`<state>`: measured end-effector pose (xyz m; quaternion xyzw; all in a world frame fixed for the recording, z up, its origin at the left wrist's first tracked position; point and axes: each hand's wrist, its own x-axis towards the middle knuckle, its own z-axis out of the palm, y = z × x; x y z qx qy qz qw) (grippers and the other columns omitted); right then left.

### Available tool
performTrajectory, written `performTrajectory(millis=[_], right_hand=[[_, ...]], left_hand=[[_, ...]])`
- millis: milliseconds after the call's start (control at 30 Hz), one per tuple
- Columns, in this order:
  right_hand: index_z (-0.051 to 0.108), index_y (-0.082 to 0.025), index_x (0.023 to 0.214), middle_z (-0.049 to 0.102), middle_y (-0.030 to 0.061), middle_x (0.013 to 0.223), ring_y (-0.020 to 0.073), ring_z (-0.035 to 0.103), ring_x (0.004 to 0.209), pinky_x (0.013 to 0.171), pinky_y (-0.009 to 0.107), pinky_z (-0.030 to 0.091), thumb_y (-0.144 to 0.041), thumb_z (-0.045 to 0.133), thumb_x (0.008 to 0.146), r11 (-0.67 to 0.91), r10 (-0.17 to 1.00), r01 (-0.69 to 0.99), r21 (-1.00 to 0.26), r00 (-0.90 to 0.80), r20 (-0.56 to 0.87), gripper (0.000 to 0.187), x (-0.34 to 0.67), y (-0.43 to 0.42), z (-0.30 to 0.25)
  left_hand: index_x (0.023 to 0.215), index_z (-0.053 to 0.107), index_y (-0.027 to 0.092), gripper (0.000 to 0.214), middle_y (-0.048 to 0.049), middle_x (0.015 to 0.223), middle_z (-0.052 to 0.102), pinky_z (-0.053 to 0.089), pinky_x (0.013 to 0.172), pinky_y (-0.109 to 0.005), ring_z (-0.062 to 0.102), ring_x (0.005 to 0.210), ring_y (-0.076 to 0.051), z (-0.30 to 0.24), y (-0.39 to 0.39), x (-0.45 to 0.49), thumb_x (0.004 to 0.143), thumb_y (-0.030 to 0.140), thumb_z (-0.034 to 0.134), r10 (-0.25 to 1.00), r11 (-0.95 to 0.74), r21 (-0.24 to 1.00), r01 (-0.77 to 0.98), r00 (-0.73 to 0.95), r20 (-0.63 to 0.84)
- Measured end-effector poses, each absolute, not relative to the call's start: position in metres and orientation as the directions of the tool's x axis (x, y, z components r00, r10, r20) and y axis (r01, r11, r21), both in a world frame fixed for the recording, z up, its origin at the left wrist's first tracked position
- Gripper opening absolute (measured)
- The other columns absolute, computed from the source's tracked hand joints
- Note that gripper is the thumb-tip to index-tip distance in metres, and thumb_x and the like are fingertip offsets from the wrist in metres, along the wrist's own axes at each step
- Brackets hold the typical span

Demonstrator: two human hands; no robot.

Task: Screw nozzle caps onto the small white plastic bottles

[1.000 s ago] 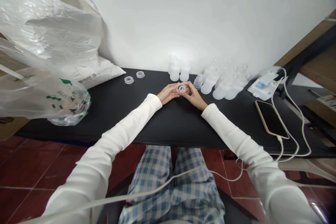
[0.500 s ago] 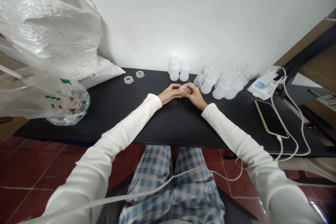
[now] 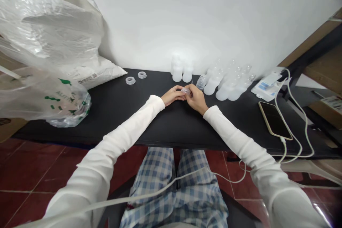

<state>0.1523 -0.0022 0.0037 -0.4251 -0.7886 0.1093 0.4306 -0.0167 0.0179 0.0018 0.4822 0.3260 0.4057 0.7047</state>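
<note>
Both hands meet over the middle of the black table (image 3: 149, 124). My left hand (image 3: 172, 96) and my right hand (image 3: 196, 98) pinch a small clear plastic ring (image 3: 186, 92) between their fingertips; most of the ring is hidden by the fingers. Just beyond the hands lies a clear bottle part (image 3: 201, 82) on its side. Two upright translucent bottles (image 3: 182, 71) stand at the wall behind it.
Two loose clear rings (image 3: 135, 78) lie at the back left. Several translucent bottles (image 3: 229, 83) lie in a row at the back right. A large plastic bag (image 3: 45, 60) fills the left end. At the right lie a phone (image 3: 274, 120), white cables and a white box (image 3: 268, 86).
The ring was held up with its opening towards me; now it is lowered and covered by my fingers. My right hand has rolled over it. The arms stay in place.
</note>
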Motion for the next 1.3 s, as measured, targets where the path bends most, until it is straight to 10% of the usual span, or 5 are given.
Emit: performTrajectory(millis=[567, 1300], right_hand=[[0.05, -0.021, 0.128, 0.064, 0.0084, 0.102, 0.0205, 0.06, 0.083, 0.077, 0.038, 0.052, -0.051, 0.047, 0.099, 0.685, 0.729, 0.436, -0.584, -0.406, 0.552, 0.042, 0.165, 0.01, -0.003], [0.049, -0.025, 0.107, 0.052, -0.0035, 0.069, 0.0142, 0.053, 0.059, 0.059, 0.03, 0.042, -0.049, 0.053, 0.095, 0.54, 0.841, 0.334, -0.773, -0.266, 0.472, 0.028, 0.149, 0.003, -0.004]], left_hand=[[0.091, 0.054, 0.014, 0.018, -0.0011, 0.071, 0.071, 0.056, 0.075, -0.029, 0.07, 0.065, -0.012, 0.007, 0.015, -0.015, 0.086, 0.019, 0.071, 0.896, 0.21, 0.944, -0.254, 0.437, -0.082], [0.095, 0.044, 0.023, 0.027, 0.01, 0.054, 0.061, 0.041, 0.058, -0.023, 0.055, 0.048, -0.009, 0.005, 0.0, 0.001, 0.085, 0.018, 0.068, 0.985, -0.079, 0.994, 0.08, 0.159, 0.065]])
